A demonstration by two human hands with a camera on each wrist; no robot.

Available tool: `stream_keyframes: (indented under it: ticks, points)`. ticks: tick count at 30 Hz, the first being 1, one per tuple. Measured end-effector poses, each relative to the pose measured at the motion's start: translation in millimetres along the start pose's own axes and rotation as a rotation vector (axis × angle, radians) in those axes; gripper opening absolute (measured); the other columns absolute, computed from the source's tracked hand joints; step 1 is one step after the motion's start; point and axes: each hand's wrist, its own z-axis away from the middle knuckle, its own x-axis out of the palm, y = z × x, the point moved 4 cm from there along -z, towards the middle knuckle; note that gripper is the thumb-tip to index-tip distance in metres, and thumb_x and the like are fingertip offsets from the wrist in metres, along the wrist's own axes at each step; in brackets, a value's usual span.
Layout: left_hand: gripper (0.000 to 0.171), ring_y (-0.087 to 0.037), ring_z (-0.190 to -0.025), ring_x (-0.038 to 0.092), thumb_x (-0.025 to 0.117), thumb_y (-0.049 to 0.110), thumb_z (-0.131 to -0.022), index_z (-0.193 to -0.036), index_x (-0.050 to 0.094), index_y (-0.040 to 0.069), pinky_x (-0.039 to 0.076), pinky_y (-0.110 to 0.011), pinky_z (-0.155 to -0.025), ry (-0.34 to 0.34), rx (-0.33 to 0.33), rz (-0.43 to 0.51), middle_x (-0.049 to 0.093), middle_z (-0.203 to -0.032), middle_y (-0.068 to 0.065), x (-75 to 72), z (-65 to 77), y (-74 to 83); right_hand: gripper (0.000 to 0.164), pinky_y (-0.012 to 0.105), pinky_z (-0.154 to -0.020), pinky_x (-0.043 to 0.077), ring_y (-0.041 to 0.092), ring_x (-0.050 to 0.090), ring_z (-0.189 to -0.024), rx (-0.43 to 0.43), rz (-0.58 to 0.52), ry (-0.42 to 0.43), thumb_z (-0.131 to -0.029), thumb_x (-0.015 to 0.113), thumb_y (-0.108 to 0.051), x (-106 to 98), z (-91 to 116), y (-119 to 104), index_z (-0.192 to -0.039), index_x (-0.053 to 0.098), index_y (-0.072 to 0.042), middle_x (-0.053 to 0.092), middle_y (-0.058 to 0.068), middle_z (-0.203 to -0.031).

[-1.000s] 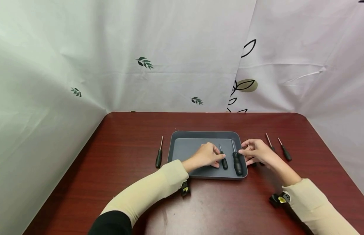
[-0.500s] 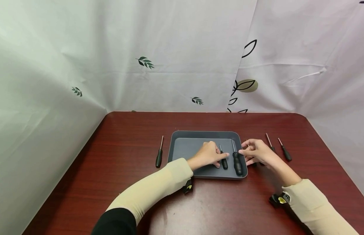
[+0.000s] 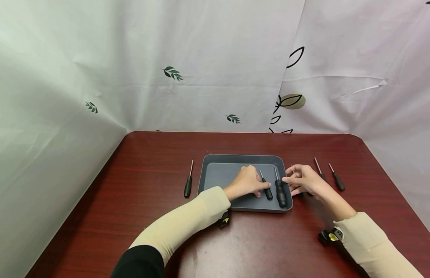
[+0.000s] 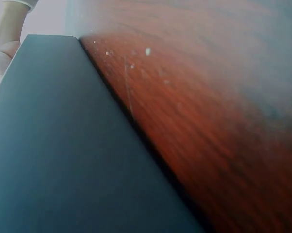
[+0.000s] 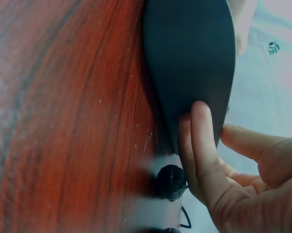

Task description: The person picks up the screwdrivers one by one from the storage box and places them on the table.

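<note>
My left hand [image 3: 245,180] reaches into a dark grey tray [image 3: 218,173], its straight thumb laid across the handle of a small black screwdriver [image 3: 268,194]. That screwdriver lies slightly tilted on the tray floor. To its right rests a larger black-handled screwdriver [image 3: 280,193] beside the tray's right wall. My right hand [image 3: 303,179] pinches that side: in the right wrist view two fingers [image 5: 204,141] lie along the outer wall, with the thumb [image 5: 248,141] at the rim. The left wrist view shows the tray's outer wall [image 4: 63,136]; the left hand is outside that view.
A screwdriver [image 3: 188,187] lies on the reddish-brown table [image 3: 159,154] left of the tray. Right of it lie a screwdriver [image 3: 336,178], another screwdriver [image 3: 317,166] and partly hidden handles [image 3: 300,195] under the right hand. A pale curtain [image 3: 201,96] stands behind the table.
The left hand has shifted right inside the tray. The small screwdriver has slid and tilted a little to the right, toward the larger one. The right hand stays in place.
</note>
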Motion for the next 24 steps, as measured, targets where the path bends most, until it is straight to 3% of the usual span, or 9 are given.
stream_keyframes:
  ticks: [9,16,24]
  points:
    - [0.032,-0.007,-0.044,0.063,0.081,0.020,-0.085,-0.058,0.067,0.010,0.051,-0.017,-0.051,0.005,0.000,0.009,0.060,-0.046,0.002,2.6,-1.0,4.4,0.043,0.038,-0.061,0.063,0.017,0.062,-0.063,0.006,0.010,0.006,-0.098,0.062,-0.003,0.5,0.8,-0.4,-0.127,0.040,0.020,0.060,0.005,-0.076]
    - [0.022,-0.008,-0.044,0.063,0.083,0.016,-0.082,-0.067,0.069,0.008,0.053,-0.012,-0.061,0.013,-0.048,0.062,0.062,-0.047,0.000,3.7,-0.4,5.5,0.042,0.038,-0.061,0.063,0.018,0.062,-0.064,0.016,0.013,0.017,-0.098,0.062,-0.003,0.5,0.6,-1.1,-0.126,0.040,0.020,0.061,0.005,-0.076]
    - [0.022,-0.008,-0.042,0.062,0.083,0.015,-0.082,-0.069,0.068,0.006,0.053,-0.012,-0.060,0.020,-0.059,0.055,0.061,-0.046,0.001,3.2,-2.1,5.8,0.043,0.038,-0.061,0.063,0.017,0.062,-0.063,0.015,0.009,0.014,-0.098,0.062,-0.003,0.3,1.7,-0.9,-0.127,0.040,0.021,0.061,0.005,-0.076]
